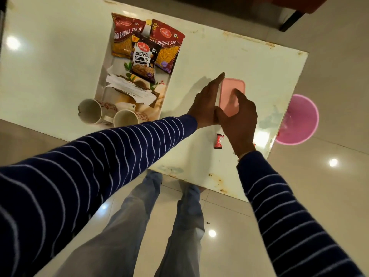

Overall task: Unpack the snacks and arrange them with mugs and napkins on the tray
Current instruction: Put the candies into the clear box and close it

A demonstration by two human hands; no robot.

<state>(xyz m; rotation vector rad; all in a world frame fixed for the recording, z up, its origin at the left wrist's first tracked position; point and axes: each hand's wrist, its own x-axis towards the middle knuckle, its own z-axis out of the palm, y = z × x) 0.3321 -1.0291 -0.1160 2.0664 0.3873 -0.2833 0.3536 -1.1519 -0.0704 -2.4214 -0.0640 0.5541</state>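
Observation:
A printed tray (99, 84) lies on the white table. On its far end rest two red bhujia sev packets (122, 35) (168, 43) with a dark salted peanuts packet (143, 58) over them. White napkins (129, 88) lie in the middle, and two patterned mugs (91, 110) (127, 117) stand at its near end. To the right of the tray sits a pink lidded box (231, 90). My left hand (205, 102) presses flat against the box's left side. My right hand (237, 116) rests on its lid. A small red wrapper (219, 141) lies near my right wrist.
The white table (239, 56) has chipped, rusty edges. A pink bucket (297, 119) stands on the tiled floor just past the table's right edge. A dark furniture leg (291, 21) shows at the top right. My legs are below the table's near edge.

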